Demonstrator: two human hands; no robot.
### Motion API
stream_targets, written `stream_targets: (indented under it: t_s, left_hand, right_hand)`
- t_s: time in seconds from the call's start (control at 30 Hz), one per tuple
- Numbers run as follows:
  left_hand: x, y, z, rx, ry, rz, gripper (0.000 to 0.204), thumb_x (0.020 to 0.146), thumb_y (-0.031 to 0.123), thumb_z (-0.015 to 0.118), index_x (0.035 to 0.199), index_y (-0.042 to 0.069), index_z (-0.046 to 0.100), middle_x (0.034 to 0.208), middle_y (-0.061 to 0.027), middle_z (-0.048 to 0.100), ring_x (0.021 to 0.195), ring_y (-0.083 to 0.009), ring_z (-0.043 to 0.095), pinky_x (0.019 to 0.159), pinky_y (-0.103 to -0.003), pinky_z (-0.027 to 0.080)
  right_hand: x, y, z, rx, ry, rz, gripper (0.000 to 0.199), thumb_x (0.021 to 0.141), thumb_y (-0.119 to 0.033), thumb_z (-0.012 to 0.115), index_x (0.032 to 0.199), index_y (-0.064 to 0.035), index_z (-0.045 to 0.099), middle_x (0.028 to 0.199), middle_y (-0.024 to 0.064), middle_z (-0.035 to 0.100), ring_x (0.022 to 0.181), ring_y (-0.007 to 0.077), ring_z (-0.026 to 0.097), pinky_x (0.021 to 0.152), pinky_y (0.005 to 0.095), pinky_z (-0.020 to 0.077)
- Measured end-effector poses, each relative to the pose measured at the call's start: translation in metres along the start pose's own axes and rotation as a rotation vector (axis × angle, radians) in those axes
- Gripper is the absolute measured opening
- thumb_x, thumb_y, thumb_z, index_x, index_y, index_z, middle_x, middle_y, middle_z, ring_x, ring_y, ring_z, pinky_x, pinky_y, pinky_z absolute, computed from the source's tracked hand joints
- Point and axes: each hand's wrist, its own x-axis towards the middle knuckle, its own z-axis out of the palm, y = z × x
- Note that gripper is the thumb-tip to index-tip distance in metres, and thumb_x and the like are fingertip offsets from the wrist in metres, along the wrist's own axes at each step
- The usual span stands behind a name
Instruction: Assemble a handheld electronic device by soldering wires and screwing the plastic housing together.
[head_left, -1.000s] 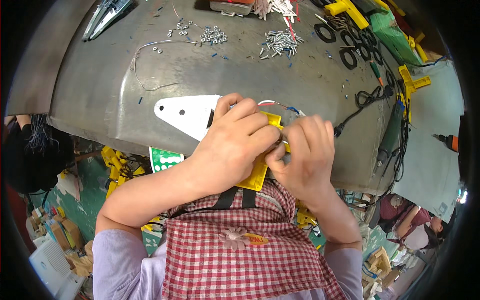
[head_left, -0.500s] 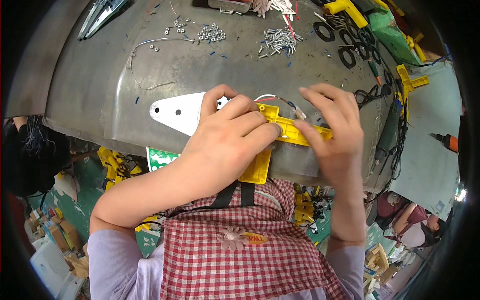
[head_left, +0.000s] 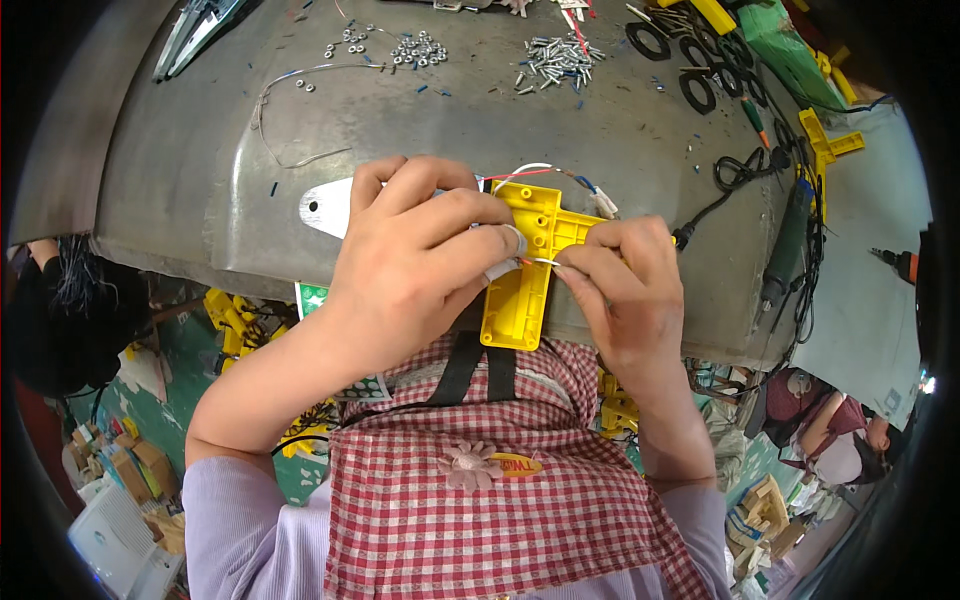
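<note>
A yellow plastic housing [head_left: 516, 318], its ribbed inside facing up, lies at the table's near edge. My left hand [head_left: 415, 240] is closed over its left side, fingers curled around a small whitish part [head_left: 503, 268] with thin wires coming out. My right hand [head_left: 632, 290] pinches the end of a short white wire [head_left: 543, 262] between thumb and forefinger, above the housing. Beyond the housing, red and white leads loop to a small clear connector [head_left: 606, 203]. A white tapered plate [head_left: 326, 207] with a hole shows left of my left hand, which hides most of it.
Nuts [head_left: 418, 50] and screws [head_left: 560, 62] lie in piles on the far table. Black rings [head_left: 697, 92] are at the far right, a dark green-handled tool [head_left: 787, 245] and cables nearer. A long thin wire [head_left: 262, 110] lies left. Another person [head_left: 835, 430] is at the right.
My right hand has come down and left from the connector and now pinches a white wire. My left hand has shifted slightly left, uncovering more of the yellow housing.
</note>
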Motion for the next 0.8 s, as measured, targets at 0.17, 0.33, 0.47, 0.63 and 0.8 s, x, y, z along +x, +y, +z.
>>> stream_targets:
  t_s: [0.17,0.33,0.47,0.63,0.8]
  left_hand:
    - [0.005,0.006,0.007,-0.029,0.053,-0.022,0.027,0.059,0.009,0.074,0.084,0.014,0.067,0.078,0.0042,0.063,0.077,-0.0169,0.056,0.075,-0.035,0.034]
    - [0.006,0.008,0.008,-0.030,0.067,-0.034,0.027,0.059,0.009,0.074,0.085,0.013,0.068,0.076,0.0045,0.064,0.075,-0.0158,0.056,0.073,-0.035,0.033]
    - [0.006,0.011,0.008,-0.053,0.065,-0.049,0.027,0.058,0.009,0.074,0.084,0.013,0.068,0.077,0.0042,0.064,0.074,-0.0158,0.056,0.074,-0.036,0.033]
    - [0.005,0.010,0.007,-0.064,0.060,-0.059,0.025,0.058,0.012,0.074,0.081,0.011,0.067,0.077,0.0023,0.062,0.078,-0.0178,0.055,0.076,-0.037,0.033]
    - [0.009,0.010,0.009,-0.106,0.022,-0.094,0.020,0.061,0.013,0.072,0.079,0.010,0.064,0.077,0.0003,0.059,0.082,-0.0194,0.054,0.079,-0.039,0.032]
  right_hand:
    - [0.004,-0.011,0.002,0.253,0.099,0.109,0.014,0.074,-0.005,0.069,0.084,-0.0031,0.061,0.083,0.0091,0.056,0.077,0.0275,0.056,0.069,0.0364,0.0454]
    - [0.006,-0.017,-0.002,0.250,0.087,0.160,0.013,0.075,-0.006,0.071,0.084,-0.0030,0.062,0.083,0.0081,0.057,0.076,0.0242,0.058,0.067,0.0338,0.0470]
    - [0.009,-0.019,-0.003,0.341,0.099,0.223,0.012,0.074,-0.005,0.072,0.081,-0.0030,0.063,0.080,0.0067,0.058,0.069,0.0208,0.059,0.060,0.0297,0.0471]
    - [0.014,-0.010,-0.005,0.406,0.124,0.239,0.010,0.074,-0.004,0.071,0.082,-0.0032,0.065,0.077,0.0067,0.058,0.067,0.0197,0.058,0.059,0.0268,0.0463]
    - [0.040,0.008,0.007,0.123,0.378,0.015,0.014,0.074,-0.002,0.069,0.088,-0.0040,0.066,0.079,0.0087,0.058,0.070,0.0234,0.058,0.063,0.0300,0.0471]
